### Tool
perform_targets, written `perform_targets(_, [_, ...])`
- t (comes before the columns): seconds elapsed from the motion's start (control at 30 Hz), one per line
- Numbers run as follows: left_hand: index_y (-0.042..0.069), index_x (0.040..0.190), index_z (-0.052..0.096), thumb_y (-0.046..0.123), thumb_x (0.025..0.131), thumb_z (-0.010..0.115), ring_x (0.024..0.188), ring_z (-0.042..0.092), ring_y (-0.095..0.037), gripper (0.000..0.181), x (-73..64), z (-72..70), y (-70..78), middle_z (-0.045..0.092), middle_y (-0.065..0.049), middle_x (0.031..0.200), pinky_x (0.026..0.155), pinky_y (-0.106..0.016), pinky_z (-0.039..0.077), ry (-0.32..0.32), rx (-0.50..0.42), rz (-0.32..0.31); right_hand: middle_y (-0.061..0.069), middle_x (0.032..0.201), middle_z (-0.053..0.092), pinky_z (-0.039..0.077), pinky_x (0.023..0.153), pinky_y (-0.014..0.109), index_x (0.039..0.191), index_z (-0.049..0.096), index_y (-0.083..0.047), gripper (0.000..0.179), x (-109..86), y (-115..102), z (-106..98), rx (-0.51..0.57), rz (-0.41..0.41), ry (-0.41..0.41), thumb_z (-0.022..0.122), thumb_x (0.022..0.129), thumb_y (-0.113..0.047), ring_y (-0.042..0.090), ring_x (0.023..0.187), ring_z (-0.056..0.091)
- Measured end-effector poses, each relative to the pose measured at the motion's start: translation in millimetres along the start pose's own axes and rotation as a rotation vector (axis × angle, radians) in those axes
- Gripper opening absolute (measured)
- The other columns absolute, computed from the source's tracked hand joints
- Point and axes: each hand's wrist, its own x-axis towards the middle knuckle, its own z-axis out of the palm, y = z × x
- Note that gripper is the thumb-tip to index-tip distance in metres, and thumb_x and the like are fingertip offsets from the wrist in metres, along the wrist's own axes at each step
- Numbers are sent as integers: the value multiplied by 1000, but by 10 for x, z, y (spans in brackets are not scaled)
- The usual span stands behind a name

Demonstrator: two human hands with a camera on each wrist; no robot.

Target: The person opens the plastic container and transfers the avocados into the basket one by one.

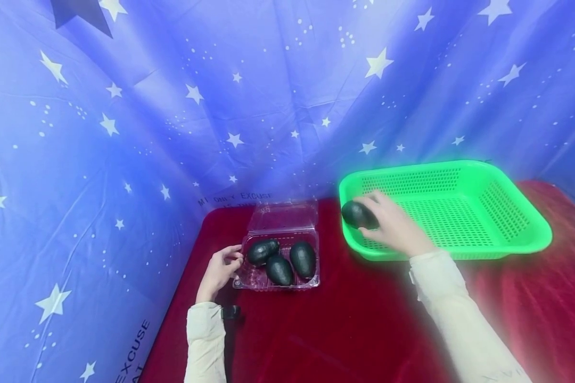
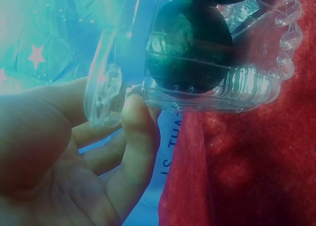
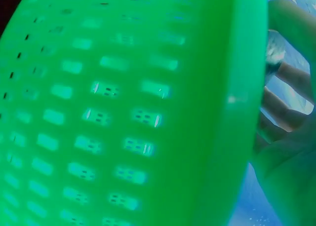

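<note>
An avocado [image 1: 355, 215], dark and smooth, is held in my right hand [image 1: 388, 221] over the left end of a green basket [image 1: 522, 242]. In the right wrist view the basket wall [image 3: 197, 137] hides much of that hand [image 3: 291, 117] and most of the avocado [image 3: 274, 53]. To the left, a clear plastic clamshell box [image 1: 254, 284] lies with its lid [image 1: 285, 218] raised at the back. Three more avocados [image 1: 303, 259] lie inside it. My left hand [image 1: 222, 268] pinches the box's left edge, its fingertips [image 2: 136, 110] at the rim in the left wrist view.
A red cloth [image 1: 316, 335] covers the table under the box and basket. Behind and to the left hangs a blue curtain [image 1: 268, 96] with white stars and printed letters. The basket has slotted sides and a raised rim, and stands right of the box.
</note>
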Motion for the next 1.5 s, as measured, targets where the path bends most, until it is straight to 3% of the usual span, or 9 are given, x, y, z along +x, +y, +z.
perform_targets(0.23, [-5,134,57,-6,90,62,83,65,-31,44,0,-2,0,65,-24,107,55,-28,58,-1,0,-5,16,115,54,52,91,54,136,55,-3,69,-77,69,12,4,10,-14,83,74,-10,32,105,55])
perform_targets(0.57, [-7,134,56,-6,91,61,83,65,-30,43,6,-12,12,64,-27,108,54,-27,57,-11,-6,12,19,126,54,48,97,59,135,55,-1,69,-175,189,30,19,88,-60,84,72,-8,37,115,54])
perform_targets(0.83, [-6,134,57,-5,92,62,83,65,-26,42,-10,-10,34,65,-25,107,55,-27,57,1,6,4,23,124,54,50,95,59,131,56,4,66,-225,255,19,10,146,-152,83,72,-8,39,111,56])
perform_targets(0.9, [-9,133,55,-6,91,61,84,65,-29,42,-52,-15,117,64,-28,107,55,-28,58,-10,-1,7,23,123,55,50,94,60,132,56,4,66,-234,264,20,7,166,-177,82,73,-10,40,110,57])
perform_targets(1.07, [-9,133,55,-7,91,61,83,65,-29,43,-48,-5,104,64,-27,107,54,-28,57,-10,-15,3,24,121,57,51,92,60,132,56,4,65,-227,269,21,8,204,-219,82,75,-11,40,108,59])
perform_targets(1.13, [-6,133,57,-6,91,62,82,65,-26,43,-8,3,15,65,-23,106,53,-27,57,1,-16,4,24,121,57,51,92,60,132,56,4,65,-212,273,24,9,214,-236,82,75,-11,40,108,59])
perform_targets(1.5, [-6,132,57,-6,90,62,80,65,-23,42,2,6,-4,65,-24,105,53,-27,57,2,-13,13,27,126,57,50,94,60,136,52,4,67,-153,285,46,24,272,-329,81,77,-11,42,112,58])
